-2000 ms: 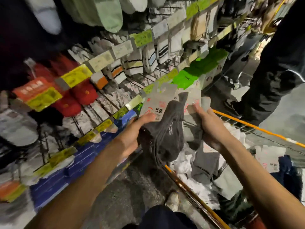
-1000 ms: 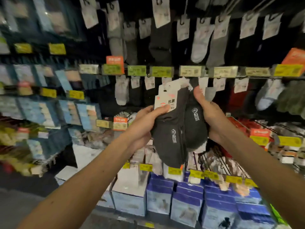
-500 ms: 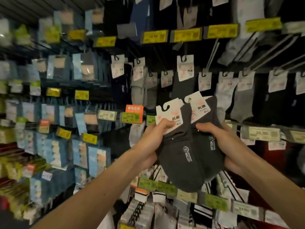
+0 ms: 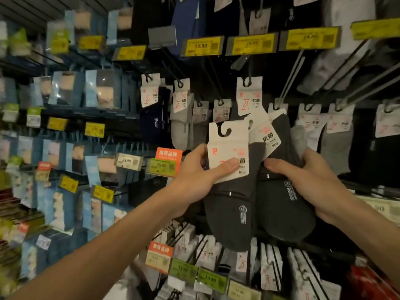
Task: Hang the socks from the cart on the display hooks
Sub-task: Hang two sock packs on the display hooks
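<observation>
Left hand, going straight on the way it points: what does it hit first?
Probably the white card of the second sock pack, gripped by the right hand, close beside the left hand; depth is unclear.

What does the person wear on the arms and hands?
Nothing visible. The left hand and right hand are bare: no gloves, rings or watch. The left forearm and right forearm are bare too, no sleeve in view.
</observation>
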